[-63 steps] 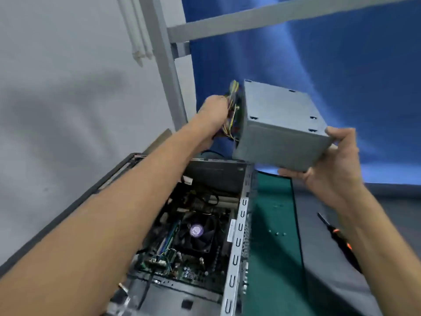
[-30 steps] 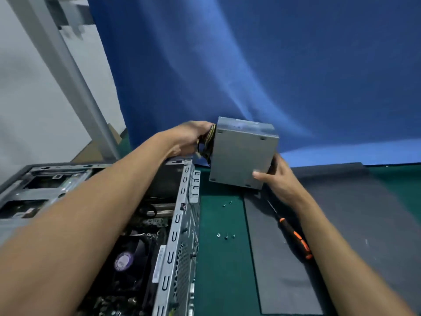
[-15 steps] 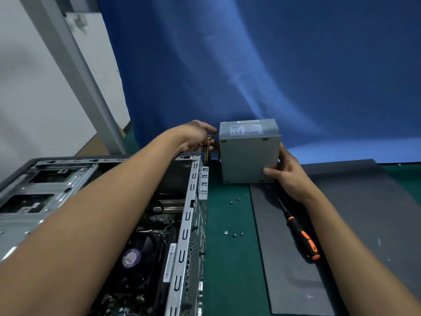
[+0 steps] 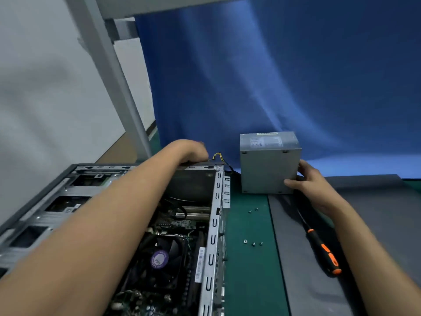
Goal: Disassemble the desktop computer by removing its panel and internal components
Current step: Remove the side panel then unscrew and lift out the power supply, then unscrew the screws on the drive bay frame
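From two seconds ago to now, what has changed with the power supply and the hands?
The power supply came down from mid-air and right of the case onto the green mat. The left hand let go of its cables; the right hand still touches it. Screwdriver and screws unchanged.

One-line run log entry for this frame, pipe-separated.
step: power supply set upright on table beside open case | right hand on its right side | left hand at case far edge | screwdriver on grey mat
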